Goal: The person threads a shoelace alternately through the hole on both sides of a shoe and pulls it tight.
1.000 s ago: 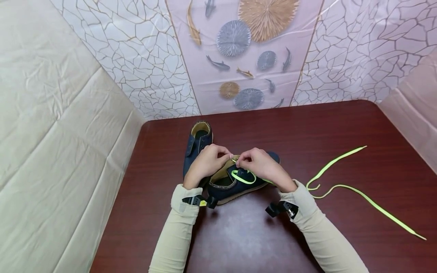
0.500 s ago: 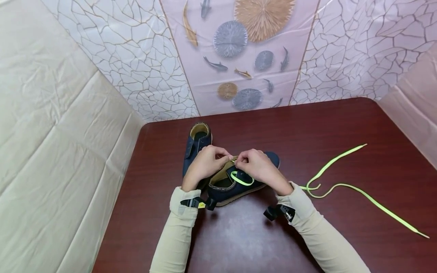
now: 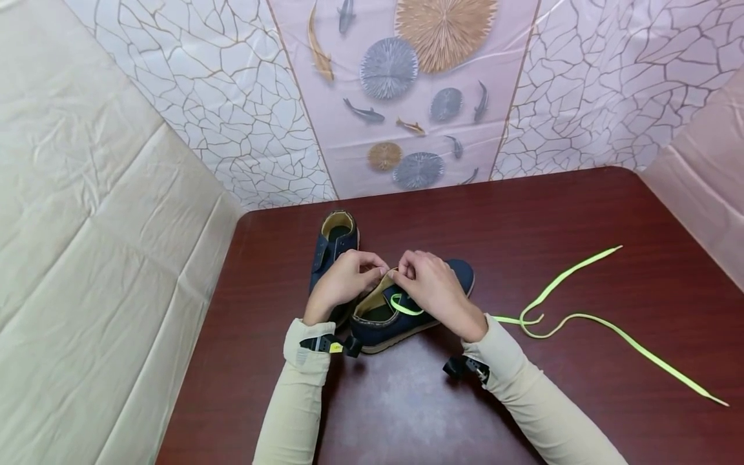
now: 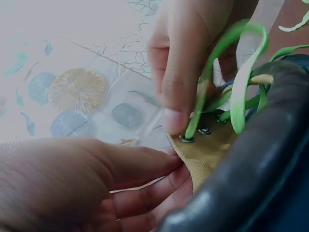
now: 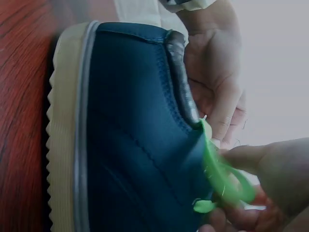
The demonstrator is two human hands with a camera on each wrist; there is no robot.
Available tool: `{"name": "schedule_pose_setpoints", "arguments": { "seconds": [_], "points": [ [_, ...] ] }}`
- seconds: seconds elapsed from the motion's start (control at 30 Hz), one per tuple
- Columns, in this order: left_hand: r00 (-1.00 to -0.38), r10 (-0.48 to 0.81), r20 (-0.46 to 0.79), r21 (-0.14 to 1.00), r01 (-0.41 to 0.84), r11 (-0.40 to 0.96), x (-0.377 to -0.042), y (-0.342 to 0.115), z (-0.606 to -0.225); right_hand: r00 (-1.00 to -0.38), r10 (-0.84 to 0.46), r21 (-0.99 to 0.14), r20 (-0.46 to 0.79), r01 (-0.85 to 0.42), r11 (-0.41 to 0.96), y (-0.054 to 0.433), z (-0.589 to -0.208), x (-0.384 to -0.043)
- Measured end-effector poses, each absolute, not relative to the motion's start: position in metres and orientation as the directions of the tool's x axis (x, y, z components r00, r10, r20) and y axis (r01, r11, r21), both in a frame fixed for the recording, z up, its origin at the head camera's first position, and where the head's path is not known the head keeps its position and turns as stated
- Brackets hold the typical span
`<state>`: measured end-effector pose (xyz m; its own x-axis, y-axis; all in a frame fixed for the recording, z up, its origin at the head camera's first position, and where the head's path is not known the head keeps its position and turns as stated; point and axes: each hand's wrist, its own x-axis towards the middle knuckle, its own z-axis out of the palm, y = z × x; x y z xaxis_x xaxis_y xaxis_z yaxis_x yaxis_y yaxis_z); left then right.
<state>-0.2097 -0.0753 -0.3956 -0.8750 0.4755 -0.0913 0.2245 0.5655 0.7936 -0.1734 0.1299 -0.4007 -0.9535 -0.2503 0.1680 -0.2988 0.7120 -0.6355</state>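
Observation:
A navy shoe (image 3: 383,332) lies with its toe to the right under both hands. My left hand (image 3: 343,279) pinches the edge of its tan-lined eyelet flap (image 4: 205,157) between thumb and fingers. Right beside it, my right hand (image 3: 433,287) has its thumb tip at the flap's corner, pinching at the neon green shoelace (image 4: 240,96) by the end eyelet (image 4: 187,139). From that eyelet the lace arches up in a loose loop over the shoe opening. In the right wrist view, the loop (image 5: 217,179) is blurred against the shoe's side. The right fingertips are partly hidden behind the flap.
A second navy shoe (image 3: 336,242), without a lace, stands behind my left hand. Long green lace ends (image 3: 639,355) trail over the dark red table (image 3: 552,213) to the right. Patterned cloth (image 3: 407,148) hangs behind the table's far edge.
My right hand has shifted left, closer to the left fingertips and over the flap. The bit of lace between the hands is now hidden, and the loop shows less. The left hand stays at the flap.

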Motion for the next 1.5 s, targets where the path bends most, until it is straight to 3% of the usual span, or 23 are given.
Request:
{"name": "schedule_pose_setpoints", "arguments": {
  "seconds": [0.13, 0.4, 0.63, 0.83, 0.97, 1.17, 1.5],
  "points": [
    [-0.891, 0.440, -0.116, 0.825, 0.161, 0.542, -0.211, -0.079, -0.395, -0.928, -0.311, -0.638, 0.206, -0.368, 0.676, 0.126, -0.403, -0.174],
    [-0.936, 0.330, -0.121, 0.900, 0.037, 0.435, -0.211, -0.093, -0.390, -0.899, -0.424, -0.618, 0.111, -0.397, 0.679, 0.126, -0.410, -0.177],
    [-0.996, 0.080, -0.025, 0.979, -0.009, 0.204, -0.214, -0.120, -0.379, -0.919, -0.383, -0.640, 0.091, -0.349, 0.685, 0.125, -0.408, -0.177],
    [-0.984, -0.165, 0.060, 0.997, 0.050, 0.065, -0.215, -0.142, -0.373, -0.907, -0.421, -0.595, 0.012, -0.345, 0.726, 0.126, -0.402, -0.175],
    [-0.965, -0.246, 0.086, 0.996, 0.074, 0.058, -0.215, -0.150, -0.370, -0.886, -0.463, -0.595, -0.026, -0.359, 0.719, 0.126, -0.399, -0.174],
    [-0.963, -0.259, 0.073, 0.993, 0.045, 0.111, -0.215, -0.147, -0.371, -0.858, -0.509, -0.594, -0.064, -0.377, 0.710, 0.126, -0.395, -0.172],
    [-0.980, -0.168, 0.105, 0.928, 0.036, 0.371, -0.216, -0.142, -0.380, -0.828, -0.539, -0.612, -0.156, -0.347, 0.711, 0.133, -0.389, -0.169]
  ]
}}
